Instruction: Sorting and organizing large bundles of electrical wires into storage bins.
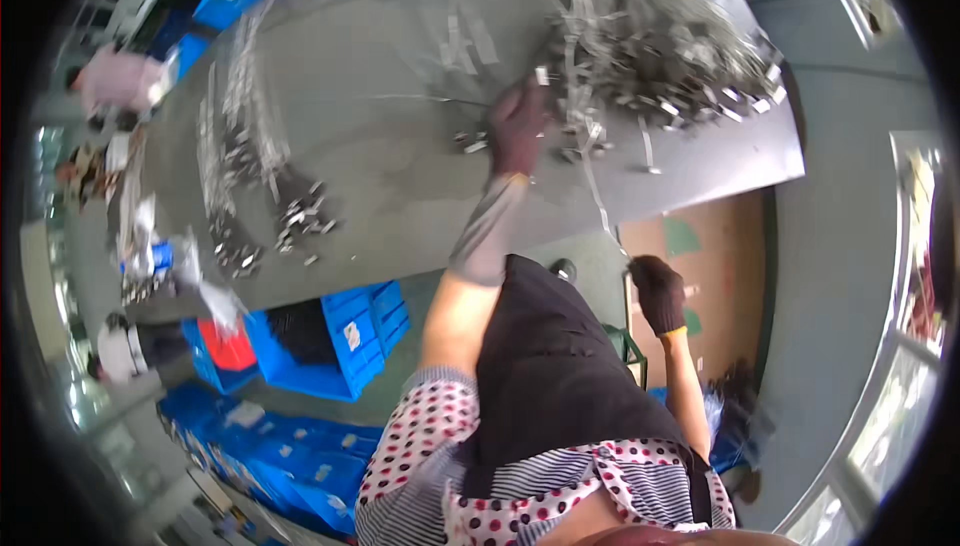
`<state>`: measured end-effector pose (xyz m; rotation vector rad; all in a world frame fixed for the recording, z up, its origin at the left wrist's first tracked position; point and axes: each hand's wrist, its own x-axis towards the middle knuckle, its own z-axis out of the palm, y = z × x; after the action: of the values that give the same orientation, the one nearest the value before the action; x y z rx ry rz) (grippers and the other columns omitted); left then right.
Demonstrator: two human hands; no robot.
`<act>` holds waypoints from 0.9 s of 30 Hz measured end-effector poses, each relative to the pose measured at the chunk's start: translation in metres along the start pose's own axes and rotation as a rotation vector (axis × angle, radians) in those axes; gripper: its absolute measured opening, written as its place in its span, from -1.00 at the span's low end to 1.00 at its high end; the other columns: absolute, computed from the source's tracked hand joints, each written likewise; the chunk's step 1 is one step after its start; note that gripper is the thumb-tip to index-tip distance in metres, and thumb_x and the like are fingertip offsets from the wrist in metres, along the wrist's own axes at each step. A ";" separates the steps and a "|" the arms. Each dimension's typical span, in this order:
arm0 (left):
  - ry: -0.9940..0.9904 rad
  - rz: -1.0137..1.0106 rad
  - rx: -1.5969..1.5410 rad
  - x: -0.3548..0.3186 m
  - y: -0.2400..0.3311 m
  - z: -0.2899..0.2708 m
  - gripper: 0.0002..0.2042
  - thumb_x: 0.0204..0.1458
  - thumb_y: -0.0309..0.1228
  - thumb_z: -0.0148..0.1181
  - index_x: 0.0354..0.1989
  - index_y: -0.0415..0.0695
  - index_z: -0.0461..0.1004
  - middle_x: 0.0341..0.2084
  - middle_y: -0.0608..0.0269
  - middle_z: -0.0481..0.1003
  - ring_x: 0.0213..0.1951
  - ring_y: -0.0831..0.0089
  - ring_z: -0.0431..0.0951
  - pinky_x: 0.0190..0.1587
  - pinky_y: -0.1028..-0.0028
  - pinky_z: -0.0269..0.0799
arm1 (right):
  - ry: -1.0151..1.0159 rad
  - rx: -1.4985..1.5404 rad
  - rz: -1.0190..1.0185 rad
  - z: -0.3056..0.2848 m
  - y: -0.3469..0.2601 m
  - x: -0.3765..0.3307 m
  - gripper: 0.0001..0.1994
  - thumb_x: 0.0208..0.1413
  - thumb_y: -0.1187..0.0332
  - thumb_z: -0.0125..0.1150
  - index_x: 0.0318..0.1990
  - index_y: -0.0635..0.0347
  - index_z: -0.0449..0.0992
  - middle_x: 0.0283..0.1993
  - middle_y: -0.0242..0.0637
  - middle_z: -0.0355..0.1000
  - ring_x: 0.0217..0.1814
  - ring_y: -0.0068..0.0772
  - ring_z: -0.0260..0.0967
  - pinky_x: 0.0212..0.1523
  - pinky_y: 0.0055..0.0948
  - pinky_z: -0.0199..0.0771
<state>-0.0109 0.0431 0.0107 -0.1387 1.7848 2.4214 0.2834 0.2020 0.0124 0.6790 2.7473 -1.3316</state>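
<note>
Both my hands wear dark gloves. My right hand (658,294) is closed beyond the table's near edge, gripping the lower end of a thin pale strip (597,202) that runs up onto the table. Over the tabletop, my left hand (516,134) reaches toward the large heap of thin clear and silvery strips with dark and white ends (690,66). Its fingers are blurred, and whether they hold anything cannot be made out. Beside it lie a few small dark and white pieces (468,142). A single strip (648,146) hangs from the heap's near side.
The grey table (390,196) carries bundles of similar strips (262,146) on its left. Blue crates (350,341) stand below the table, with blue lidded boxes (270,446) behind. Cardboard (715,266) leans near my right hand. Other people (122,81) are at the far left.
</note>
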 end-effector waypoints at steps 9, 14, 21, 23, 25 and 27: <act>-0.353 -0.773 -0.342 -0.113 -0.087 -0.009 -0.78 0.16 -0.42 0.17 -0.08 -0.27 0.47 -0.32 0.13 0.56 -0.32 0.28 0.61 -0.21 0.18 0.62 | -0.097 0.167 0.360 0.006 0.009 -0.042 -0.67 0.09 0.10 0.27 -0.31 0.25 0.62 -0.43 -0.17 0.55 -0.44 -0.31 0.50 -0.37 -0.33 0.46; -0.453 -0.788 -0.482 -0.101 -0.116 0.009 -0.77 0.17 -0.45 0.12 -0.03 -0.23 0.46 -0.25 0.09 0.55 -0.19 0.17 0.59 -0.05 0.00 0.56 | -0.126 0.440 0.682 0.005 0.071 -0.134 -0.63 0.14 0.10 0.23 -0.37 0.32 0.60 -0.62 -0.31 0.41 -0.68 -0.56 0.25 -0.61 -0.47 0.25; -0.440 -0.777 -0.542 -0.121 -0.150 0.018 -0.77 0.17 -0.41 0.14 -0.02 -0.17 0.46 -0.30 0.17 0.56 -0.26 0.19 0.61 -0.07 -0.04 0.55 | -0.103 0.331 0.653 -0.009 0.074 -0.168 -0.65 0.15 0.15 0.21 -0.44 0.32 0.53 -0.65 -0.29 0.36 -0.64 -0.50 0.28 -0.57 -0.42 0.28; -0.444 -0.863 -0.610 -0.131 -0.154 0.014 -0.79 0.17 -0.37 0.17 -0.08 -0.15 0.48 -0.33 0.15 0.57 -0.27 0.18 0.61 -0.09 -0.03 0.55 | -0.098 0.306 0.625 -0.008 0.067 -0.158 -0.67 0.13 0.15 0.24 -0.42 0.31 0.56 -0.64 -0.24 0.38 -0.62 -0.48 0.30 -0.54 -0.38 0.31; -0.421 -0.885 -0.620 -0.146 -0.140 0.021 -0.81 0.16 -0.36 0.18 -0.11 -0.16 0.49 -0.33 0.15 0.57 -0.29 0.17 0.61 -0.11 -0.04 0.55 | -0.088 0.203 0.540 -0.013 0.059 -0.141 -0.66 0.11 0.12 0.25 -0.41 0.29 0.61 -0.61 -0.20 0.43 -0.59 -0.46 0.33 -0.50 -0.37 0.33; -0.384 -0.897 -0.626 -0.148 -0.123 0.024 -0.82 0.15 -0.36 0.19 -0.15 -0.17 0.49 -0.34 0.14 0.57 -0.30 0.16 0.61 -0.12 -0.05 0.55 | -0.097 0.125 0.483 -0.019 0.044 -0.112 -0.62 0.11 0.08 0.23 -0.40 0.30 0.62 -0.55 -0.15 0.48 -0.52 -0.44 0.38 -0.43 -0.36 0.36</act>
<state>0.1547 0.0949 -0.0756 -0.3951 0.5504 2.0104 0.4050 0.1982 0.0134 1.1573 2.2333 -1.3754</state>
